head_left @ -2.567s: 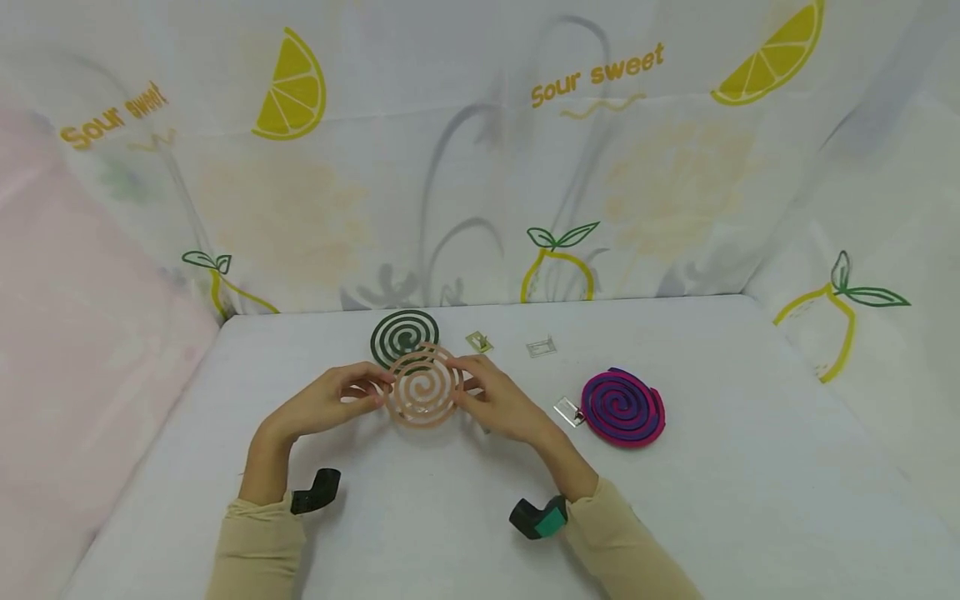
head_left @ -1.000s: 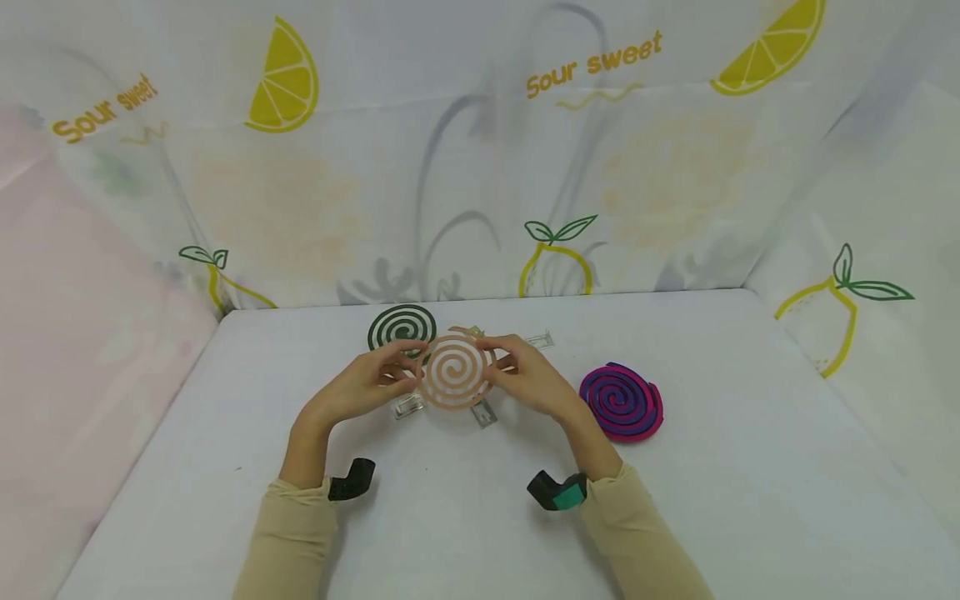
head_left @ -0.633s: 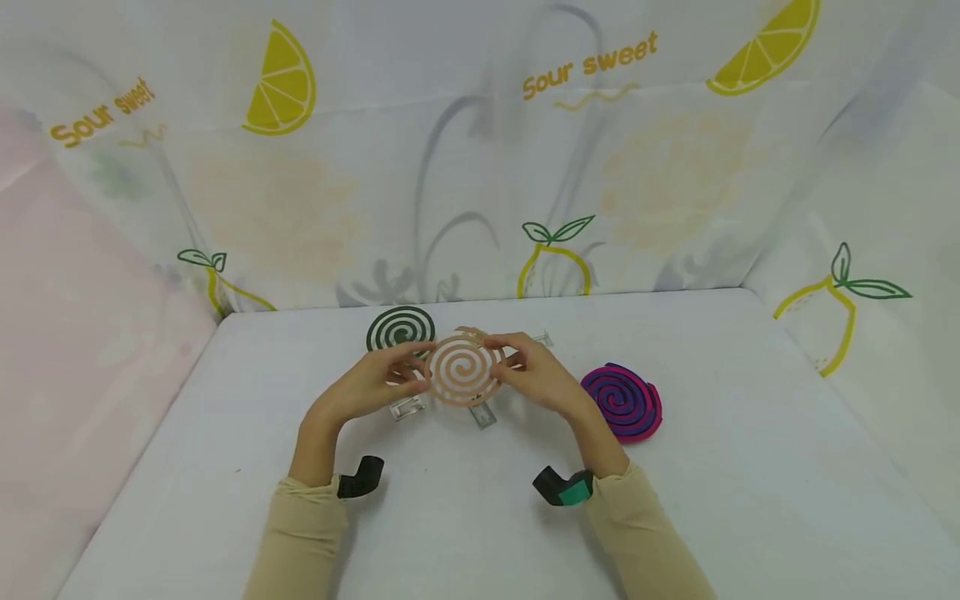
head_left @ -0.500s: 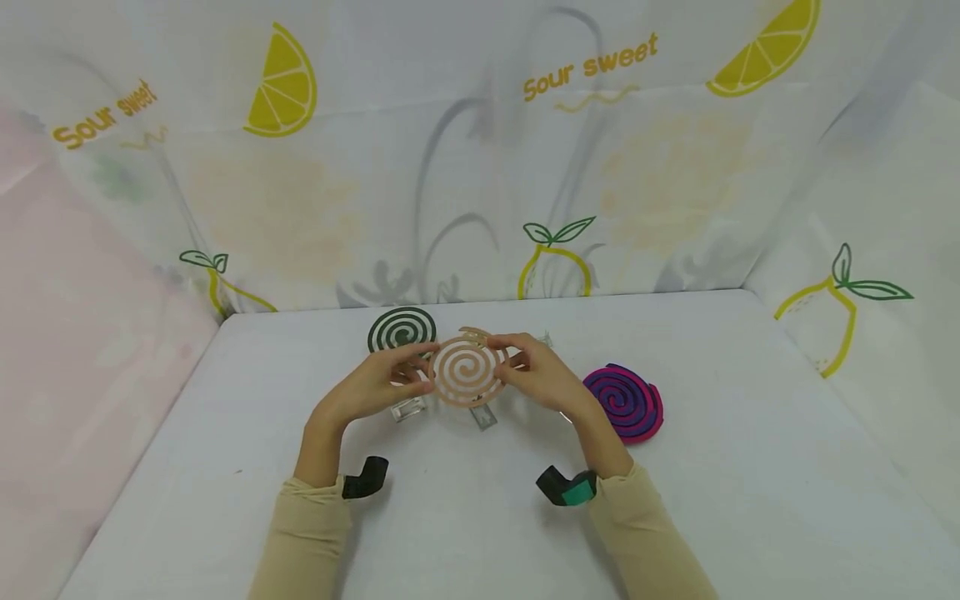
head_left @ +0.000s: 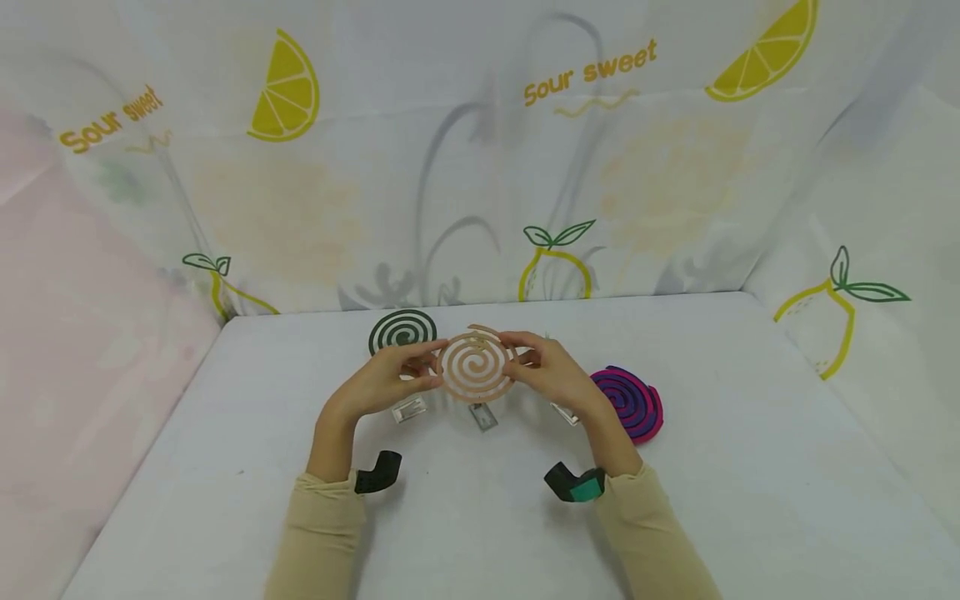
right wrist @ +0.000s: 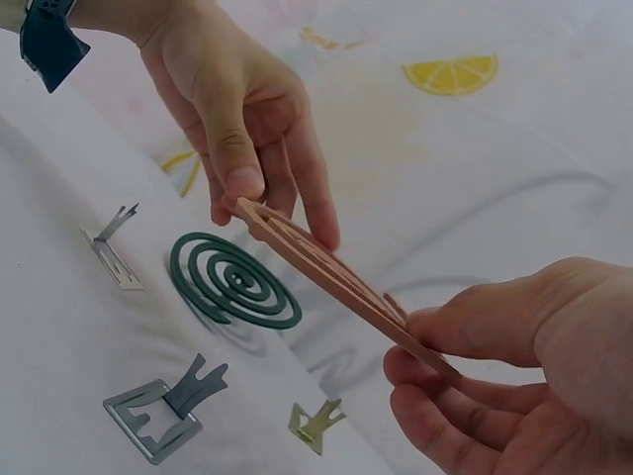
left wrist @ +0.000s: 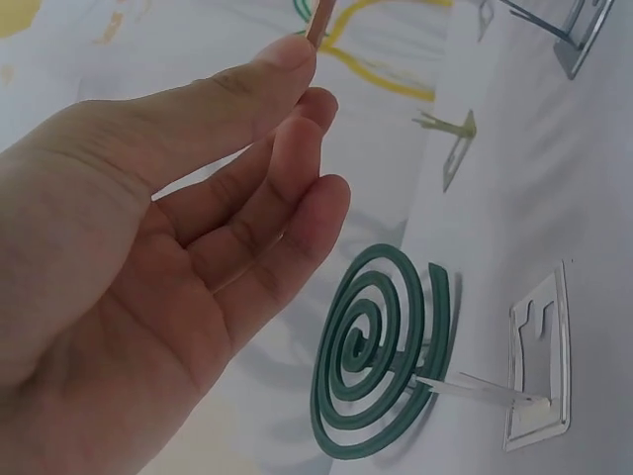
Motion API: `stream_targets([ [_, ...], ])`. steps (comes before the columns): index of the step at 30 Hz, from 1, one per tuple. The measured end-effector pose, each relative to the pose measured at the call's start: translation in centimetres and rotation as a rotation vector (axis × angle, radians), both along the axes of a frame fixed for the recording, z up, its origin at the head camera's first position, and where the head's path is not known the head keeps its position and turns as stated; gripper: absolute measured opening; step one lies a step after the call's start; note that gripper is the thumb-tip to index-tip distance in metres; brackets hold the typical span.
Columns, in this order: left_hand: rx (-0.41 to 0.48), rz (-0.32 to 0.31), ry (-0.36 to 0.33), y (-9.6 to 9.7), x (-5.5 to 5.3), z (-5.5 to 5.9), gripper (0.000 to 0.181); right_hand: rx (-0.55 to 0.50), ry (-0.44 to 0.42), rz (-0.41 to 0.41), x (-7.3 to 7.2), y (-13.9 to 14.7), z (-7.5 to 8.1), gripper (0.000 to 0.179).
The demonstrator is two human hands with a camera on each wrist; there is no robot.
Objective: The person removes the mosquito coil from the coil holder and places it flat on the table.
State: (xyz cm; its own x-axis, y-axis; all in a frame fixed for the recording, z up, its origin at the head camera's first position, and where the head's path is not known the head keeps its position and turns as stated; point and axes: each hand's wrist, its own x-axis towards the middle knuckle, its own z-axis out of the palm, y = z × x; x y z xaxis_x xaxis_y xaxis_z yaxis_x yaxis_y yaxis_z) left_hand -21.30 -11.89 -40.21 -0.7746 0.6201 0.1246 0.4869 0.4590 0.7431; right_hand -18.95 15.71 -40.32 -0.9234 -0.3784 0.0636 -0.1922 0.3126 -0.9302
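Note:
Both hands hold a flat brown mosquito coil (head_left: 476,364) by opposite edges, raised above the table. My left hand (head_left: 390,379) pinches its left edge between thumb and fingers. At the right edge, my right hand (head_left: 547,367) pinches it the same way. The right wrist view shows the brown coil (right wrist: 326,280) nearly edge-on, tilted between the two hands. Below it in the head view lies a grey metal coil stand (head_left: 483,416) with an upright forked prong. A gold stand (right wrist: 316,426) shows beyond it, partly covered by the coil in the head view.
A green mosquito coil (head_left: 402,327) is at the back left. A silver stand (head_left: 409,409) lies near the left hand, another silver stand (head_left: 565,413) below the right wrist. A purple and pink coil (head_left: 630,404) lies on the right, partly behind the right forearm. Patterned cloth backs the white table (head_left: 465,517).
Both hands have carried the brown coil rightward and slightly farther back, from in front of the green coil to over the grey stand. The grip stays the same.

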Motion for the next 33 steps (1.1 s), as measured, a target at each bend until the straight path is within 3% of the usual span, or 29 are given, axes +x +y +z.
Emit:
stream_targets([
  [4,0.014,0.001,-0.021,0.2,0.1,0.0,0.056,-0.007,-0.013,0.001,0.0,0.2,0.0,0.050],
  [11,-0.013,-0.004,0.004,1.0,0.1,0.1,0.056,0.020,-0.028,-0.001,-0.1,1.0,0.0,0.052],
  [18,-0.028,0.031,-0.014,1.4,-0.1,-0.1,0.056,0.021,-0.045,0.012,-0.1,1.5,0.2,0.051],
  [27,-0.056,0.026,-0.006,1.8,0.3,0.5,0.057,0.038,-0.023,0.031,0.0,1.8,0.4,0.044],
  [33,-0.059,0.033,-0.014,2.3,0.3,0.2,0.056,0.077,-0.009,0.028,0.2,2.3,0.6,0.046],
])
